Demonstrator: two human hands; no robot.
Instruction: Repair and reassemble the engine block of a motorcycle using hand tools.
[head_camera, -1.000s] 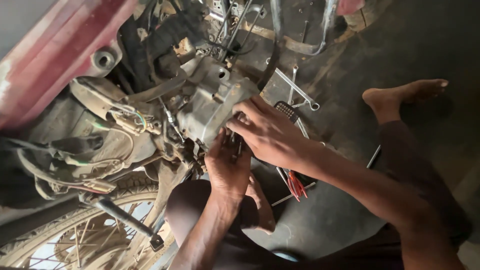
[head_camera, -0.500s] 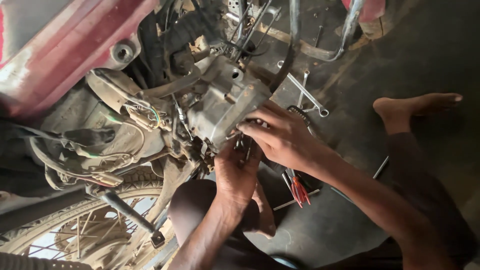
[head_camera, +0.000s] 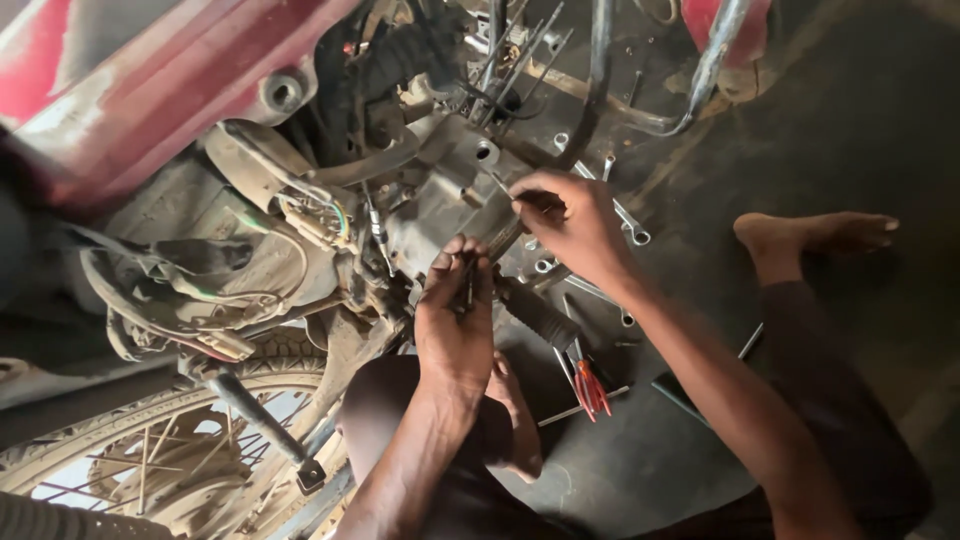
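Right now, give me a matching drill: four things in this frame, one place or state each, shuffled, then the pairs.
Things:
1. left hand
2. right hand
3. red-handled pliers
4. spoked wheel

Places or states:
A. lying on the floor among loose tools
B. lower left of the frame, under the engine
C. fingers pinched on a thin tool at the engine case
D. gripping a part just below the engine case

Pairs: 1-D, 2-C, 3-A, 4-B

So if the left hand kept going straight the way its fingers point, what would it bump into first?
Most likely the grey metal engine casing: the left hand points up the picture and its fingertips already sit at the casing's lower edge. Depth is hard to judge from above.
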